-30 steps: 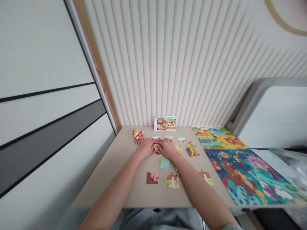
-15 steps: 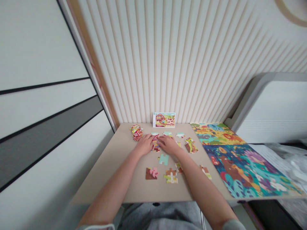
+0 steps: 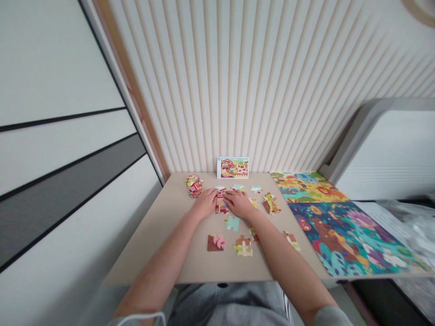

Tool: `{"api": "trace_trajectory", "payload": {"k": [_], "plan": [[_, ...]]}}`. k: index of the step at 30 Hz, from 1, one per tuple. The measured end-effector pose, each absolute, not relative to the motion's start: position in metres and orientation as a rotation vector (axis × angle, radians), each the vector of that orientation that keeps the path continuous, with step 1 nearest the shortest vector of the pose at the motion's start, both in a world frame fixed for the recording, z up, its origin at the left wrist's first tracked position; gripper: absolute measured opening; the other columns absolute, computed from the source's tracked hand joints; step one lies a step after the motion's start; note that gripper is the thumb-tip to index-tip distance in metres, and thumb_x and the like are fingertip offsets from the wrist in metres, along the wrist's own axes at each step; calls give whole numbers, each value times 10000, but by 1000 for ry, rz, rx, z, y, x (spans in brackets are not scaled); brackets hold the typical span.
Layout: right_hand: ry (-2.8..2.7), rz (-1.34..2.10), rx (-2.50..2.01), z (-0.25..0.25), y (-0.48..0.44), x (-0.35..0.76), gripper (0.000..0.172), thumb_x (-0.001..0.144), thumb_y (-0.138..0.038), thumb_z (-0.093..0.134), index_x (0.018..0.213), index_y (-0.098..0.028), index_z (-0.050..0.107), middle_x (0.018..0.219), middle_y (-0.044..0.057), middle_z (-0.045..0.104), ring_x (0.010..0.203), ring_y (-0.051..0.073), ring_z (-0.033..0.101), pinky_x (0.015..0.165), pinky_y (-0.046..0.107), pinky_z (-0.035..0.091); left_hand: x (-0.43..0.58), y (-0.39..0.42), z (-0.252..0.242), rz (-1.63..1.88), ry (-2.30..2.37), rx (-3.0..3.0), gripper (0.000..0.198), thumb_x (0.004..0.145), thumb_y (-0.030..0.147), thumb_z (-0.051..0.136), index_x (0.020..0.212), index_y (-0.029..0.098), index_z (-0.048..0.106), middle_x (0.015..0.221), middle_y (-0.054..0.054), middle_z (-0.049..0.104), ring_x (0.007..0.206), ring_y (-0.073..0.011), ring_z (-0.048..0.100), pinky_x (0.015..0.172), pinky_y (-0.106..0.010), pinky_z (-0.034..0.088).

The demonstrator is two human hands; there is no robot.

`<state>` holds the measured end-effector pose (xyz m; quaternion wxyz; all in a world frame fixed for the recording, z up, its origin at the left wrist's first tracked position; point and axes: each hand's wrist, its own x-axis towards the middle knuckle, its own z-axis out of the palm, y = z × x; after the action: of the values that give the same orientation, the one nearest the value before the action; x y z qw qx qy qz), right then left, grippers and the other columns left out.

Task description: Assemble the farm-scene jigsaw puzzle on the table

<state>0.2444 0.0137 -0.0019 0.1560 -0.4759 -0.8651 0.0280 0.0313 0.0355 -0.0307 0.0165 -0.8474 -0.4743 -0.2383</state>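
**Left hand [image 3: 205,203] and right hand [image 3: 239,203] bracketed the barn pieces [image 3: 223,206]**

We saw both hands low over the beige table [image 3: 159,240], one on each side of the red barn pieces, which lay flat near the middle, in front of the standing picture card [image 3: 233,168]. The left fingers were gently bent and close together, their tips at the barn's left edge. The right fingers were bent too, spread a little, with their tips at its right edge. We could not tell whether either hand gripped a piece or merely rested against it, since the thumbs were hard to make out.

Just beyond the hands we found a row of pale-blue edge pieces, one of them [image 3: 256,189] off to the right. Nearer to us than the barn lay a mint piece [image 3: 233,223]. The giraffe pieces [image 3: 271,203] sat right of the right hand, and a heaped pile of pieces [image 3: 194,186] sat beyond the left one. Closer to the front edge we noted a brown-and-pink cluster [image 3: 216,242] and, between the forearms, a brown-and-white cluster [image 3: 243,246]. Along the table's right side lay a yellow animal puzzle [image 3: 309,188] and a dark-blue forest puzzle [image 3: 353,240].
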Motion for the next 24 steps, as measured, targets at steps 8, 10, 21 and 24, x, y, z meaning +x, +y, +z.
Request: {"api": "trace_trajectory", "payload": {"k": [8,10,21,24], "plan": [[-2329,152,-1462,-7,21,237,364,998,-465,483,1277,-303,651,1321,63,622,1196,252,533,1010,415,339,32,37,-32,-777,-1464,-2616,317,998,243,450,1251,174,630,1259,-122,643,1182,-252,597,1062,-408,464],[-2284,176,-1500,-8,24,234,350,973,-477,531,1233,-292,675,1284,69,633,1173,257,540,1002,415,339,33,36,-31,-789,-1472,-2608,315,999,243,448,1243,174,636,1250,-125,644,1171,-254,602,1056,-411,468],[-2274,155,-1538,-10,33,230,385,982,-506,514,1270,-291,653,1278,87,616,1164,259,526,998,388,323,32,37,-34,-825,-1499,-2612,325,986,224,459,1272,172,604,1271,-126,637,1181,-249,602,1064,-403,462],[-2302,111,-1556,-7,31,227,391,1002,-490,472,1294,-292,639,1290,95,604,1155,261,521,992,394,324,31,39,-37,-855,-1520,-2629,326,981,237,475,1279,178,593,1285,-125,637,1201,-246,599,1078,-406,454]]}}
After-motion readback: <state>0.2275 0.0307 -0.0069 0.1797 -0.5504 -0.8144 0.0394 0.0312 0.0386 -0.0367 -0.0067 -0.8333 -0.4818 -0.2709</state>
